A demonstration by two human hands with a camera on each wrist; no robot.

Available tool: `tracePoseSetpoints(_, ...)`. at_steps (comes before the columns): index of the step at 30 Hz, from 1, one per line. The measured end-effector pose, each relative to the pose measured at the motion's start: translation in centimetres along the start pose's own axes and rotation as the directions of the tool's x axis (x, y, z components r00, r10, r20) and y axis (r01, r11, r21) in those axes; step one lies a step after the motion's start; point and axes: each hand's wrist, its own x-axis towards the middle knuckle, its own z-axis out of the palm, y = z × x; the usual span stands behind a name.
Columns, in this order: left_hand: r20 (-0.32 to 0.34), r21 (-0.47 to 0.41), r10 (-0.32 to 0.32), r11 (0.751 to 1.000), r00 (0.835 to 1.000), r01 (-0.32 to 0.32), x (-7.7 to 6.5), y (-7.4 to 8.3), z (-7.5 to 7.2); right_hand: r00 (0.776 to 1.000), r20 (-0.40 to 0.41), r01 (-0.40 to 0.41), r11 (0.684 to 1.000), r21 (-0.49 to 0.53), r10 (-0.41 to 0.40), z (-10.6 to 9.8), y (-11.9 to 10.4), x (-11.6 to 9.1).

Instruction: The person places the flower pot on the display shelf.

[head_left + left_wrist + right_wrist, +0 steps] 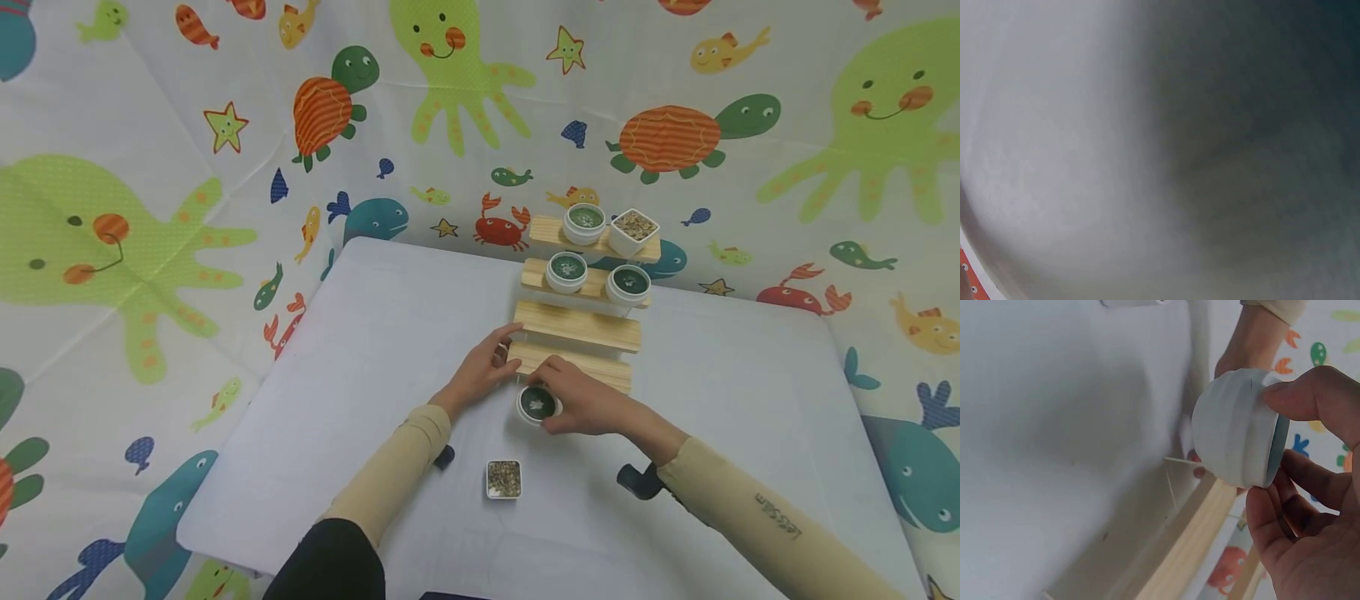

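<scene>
My right hand [588, 402] pinches a small round white pot [537, 405] by its rim, with thumb and fingers on opposite sides. Dark green filling with a pale mark shows at its top. In the right wrist view the ribbed pot [1232, 428] is lifted in front of the lowest plank [1185, 544]. At the left end of the stepped wooden stand [577, 327], my left hand [483, 365] grips the ends of the lower planks; some of its fingers are hidden. The left wrist view is only blur of cloth and sleeve.
On the upper two planks stand round pots [566, 272] and a square white pot [634, 232] of grainy bits. Another square pot [503, 480] sits nearer me on the white table [375, 333]. A patterned cloth [465, 100] hangs behind.
</scene>
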Motion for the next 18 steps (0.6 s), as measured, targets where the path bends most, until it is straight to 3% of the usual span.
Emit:
tracePoseSetpoints(10, 0.004, -0.014, 0.006, 1.000, 1.000, -0.006, 0.0, 0.2, -0.2, 0.996, -0.026, -0.090, 0.996, 0.014, 0.091, -1.4, 0.1, -0.2)
tracePoseSetpoints(18, 0.009, -0.012, -0.010, 1.000, 1.000, 0.010, -0.2, 0.2, -0.3, 0.992, -0.045, -0.113, 0.993, 0.040, 0.114, -2.5, 0.0, -0.3)
